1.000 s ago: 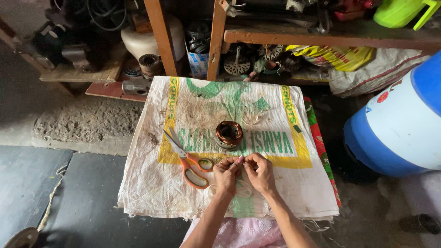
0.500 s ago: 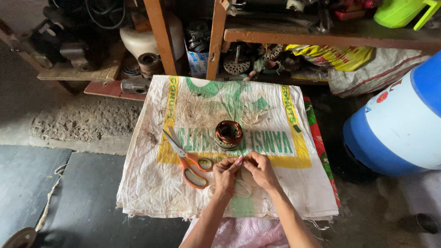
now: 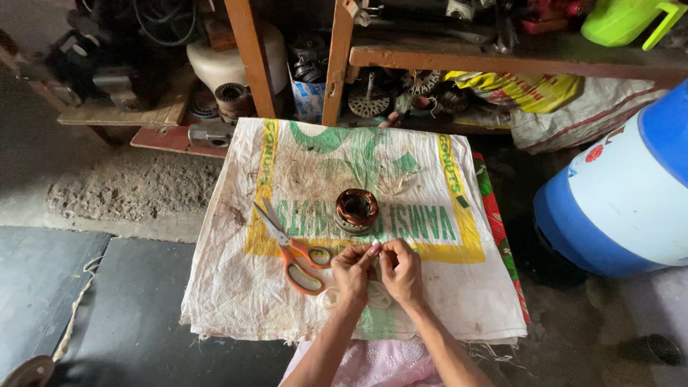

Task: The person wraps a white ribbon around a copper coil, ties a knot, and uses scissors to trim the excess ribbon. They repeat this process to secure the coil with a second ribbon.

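Observation:
My left hand (image 3: 353, 276) and my right hand (image 3: 401, 271) meet over a white woven sack (image 3: 236, 287), fingertips pinched together on a thin pale thread or strip (image 3: 378, 294) that hangs between them. Just beyond my fingers stands a round copper-wound motor coil (image 3: 356, 211), upright on the sack. Orange-handled scissors (image 3: 290, 247) lie shut to the left of my left hand, blades pointing away from me.
A blue and white drum (image 3: 623, 193) stands at the right. Wooden shelves (image 3: 502, 57) behind the sack hold motor parts, sacks and a green plastic jug (image 3: 622, 19). A cream tank (image 3: 222, 64) sits at the back left. Dark floor slabs (image 3: 86, 287) lie at the left.
My hands have stayed in place, with only small finger movements on the thread. The coil and scissors have not moved.

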